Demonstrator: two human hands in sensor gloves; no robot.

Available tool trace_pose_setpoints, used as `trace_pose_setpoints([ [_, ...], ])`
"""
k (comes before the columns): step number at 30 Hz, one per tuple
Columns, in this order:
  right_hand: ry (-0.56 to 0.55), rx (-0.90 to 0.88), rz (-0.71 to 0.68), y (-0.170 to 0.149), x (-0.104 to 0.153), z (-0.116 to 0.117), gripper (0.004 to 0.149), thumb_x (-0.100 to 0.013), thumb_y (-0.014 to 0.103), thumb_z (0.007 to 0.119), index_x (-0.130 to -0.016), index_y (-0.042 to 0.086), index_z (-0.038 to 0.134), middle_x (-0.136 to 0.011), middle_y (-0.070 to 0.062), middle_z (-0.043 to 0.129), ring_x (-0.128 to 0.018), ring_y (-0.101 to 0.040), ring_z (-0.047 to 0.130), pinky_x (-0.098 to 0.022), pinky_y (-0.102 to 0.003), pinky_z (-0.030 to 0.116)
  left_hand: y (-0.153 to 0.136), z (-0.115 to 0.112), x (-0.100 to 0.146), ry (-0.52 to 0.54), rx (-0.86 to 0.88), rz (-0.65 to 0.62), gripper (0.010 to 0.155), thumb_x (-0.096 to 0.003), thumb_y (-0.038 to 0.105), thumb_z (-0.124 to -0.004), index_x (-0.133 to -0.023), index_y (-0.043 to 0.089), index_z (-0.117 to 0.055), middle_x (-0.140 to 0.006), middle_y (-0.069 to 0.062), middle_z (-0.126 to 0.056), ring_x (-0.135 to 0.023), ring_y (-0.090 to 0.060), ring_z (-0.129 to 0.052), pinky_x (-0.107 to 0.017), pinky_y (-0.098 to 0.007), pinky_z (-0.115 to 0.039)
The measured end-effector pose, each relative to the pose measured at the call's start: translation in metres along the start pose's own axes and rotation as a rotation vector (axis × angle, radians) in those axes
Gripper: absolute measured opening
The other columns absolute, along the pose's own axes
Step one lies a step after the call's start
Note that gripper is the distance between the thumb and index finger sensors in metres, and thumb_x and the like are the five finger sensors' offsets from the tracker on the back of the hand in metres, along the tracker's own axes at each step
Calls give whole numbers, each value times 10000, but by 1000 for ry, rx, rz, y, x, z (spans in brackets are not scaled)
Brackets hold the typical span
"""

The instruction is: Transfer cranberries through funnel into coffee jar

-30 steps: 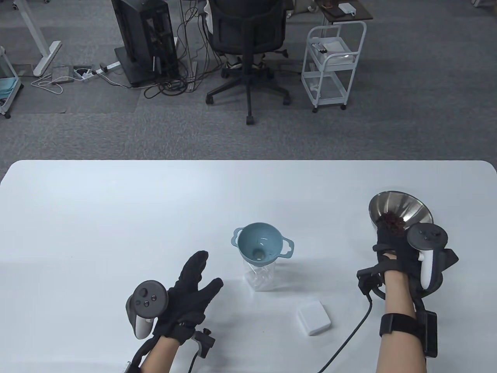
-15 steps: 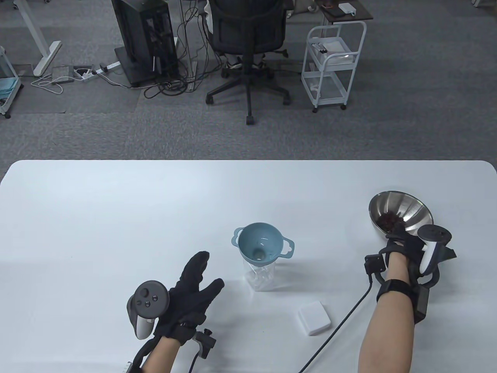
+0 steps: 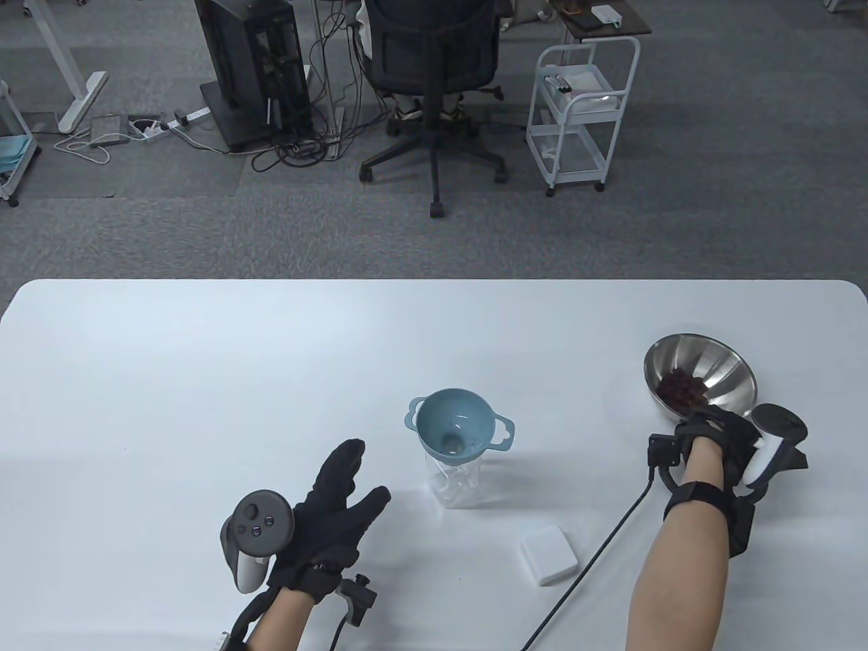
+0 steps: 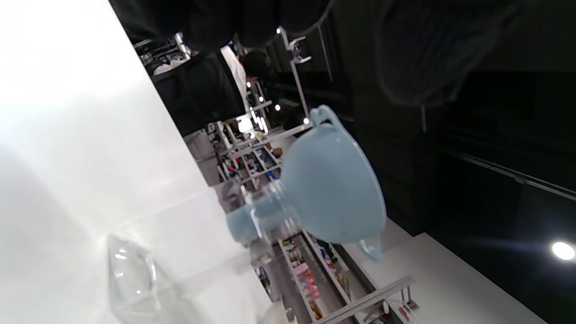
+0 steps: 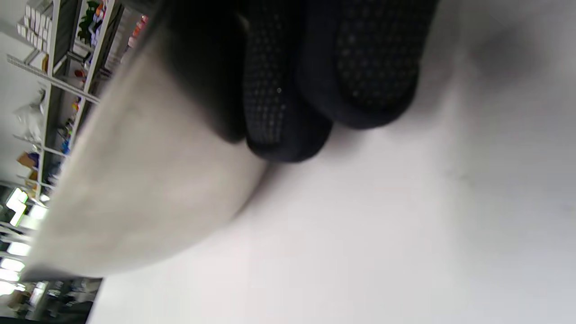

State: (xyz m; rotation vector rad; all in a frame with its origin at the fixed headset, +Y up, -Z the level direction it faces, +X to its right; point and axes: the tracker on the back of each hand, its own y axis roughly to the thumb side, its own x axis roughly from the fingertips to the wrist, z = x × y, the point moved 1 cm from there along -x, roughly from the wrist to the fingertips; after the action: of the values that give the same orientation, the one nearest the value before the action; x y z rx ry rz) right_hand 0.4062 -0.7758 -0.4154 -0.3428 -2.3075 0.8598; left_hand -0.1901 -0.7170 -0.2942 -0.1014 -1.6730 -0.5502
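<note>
White table carries everything. Beyond the right hand, whose curled fingers grip its near rim, sits the steel bowl of cranberries. Right of the left hand, fingers spread and holding nothing, stands the blue funnel in the clear jar; a small white box lies nearer.

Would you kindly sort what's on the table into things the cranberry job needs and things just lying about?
Needed: cranberries in the steel bowl, which the right hand grips; blue funnel sitting in the clear jar; left hand, open beside the jar.

Lying about: white box near the jar.
</note>
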Motion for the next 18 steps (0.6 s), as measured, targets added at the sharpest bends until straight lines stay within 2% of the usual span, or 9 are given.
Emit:
trace_pose_setpoints([
  [1,3,-39,1,-1,0,0,732,-551,276,728,-927,-125,245,-953,-203,678,-473,-74,1065,-286,-180,949,0,0,0,0,1,0,855,-498,553,-796,-1128,113,-421,-1175,-207,-461,-1080,-496,-591,-743,-595,-601],
  [2,3,-58,5,-2,1,0,714,-545,259,731,-922,-132,268,-942,-215,684,-419,-142,1082,-281,-180,954,0,0,0,-1,0,0,856,-497,553,-796,-1128,113,-421,-1175,-208,-461,-1081,-496,-591,-743,-595,-601],
  [8,-4,-105,-33,-1,7,-11,615,-526,216,749,-919,-106,402,-920,-222,727,-373,-183,1094,-252,-203,961,-1,-2,0,-15,-6,9,855,-498,553,-795,-1128,114,-421,-1176,-206,-460,-1080,-497,-592,-744,-595,-599],
  [11,-14,-116,-89,8,18,-21,578,-526,215,751,-928,-61,440,-920,-204,735,-363,-180,1095,-244,-207,960,-1,-4,-1,-24,-8,7,853,-499,555,-792,-1129,113,-421,-1177,-204,-460,-1081,-496,-590,-746,-595,-597],
  [18,-31,-100,-250,44,56,-44,526,-507,193,771,-910,-42,526,-869,-231,790,-286,-186,1102,-179,-211,957,0,-6,-1,-30,-10,2,840,-510,558,-770,-1130,114,-418,-1178,-208,-456,-1082,-500,-585,-745,-599,-594],
])
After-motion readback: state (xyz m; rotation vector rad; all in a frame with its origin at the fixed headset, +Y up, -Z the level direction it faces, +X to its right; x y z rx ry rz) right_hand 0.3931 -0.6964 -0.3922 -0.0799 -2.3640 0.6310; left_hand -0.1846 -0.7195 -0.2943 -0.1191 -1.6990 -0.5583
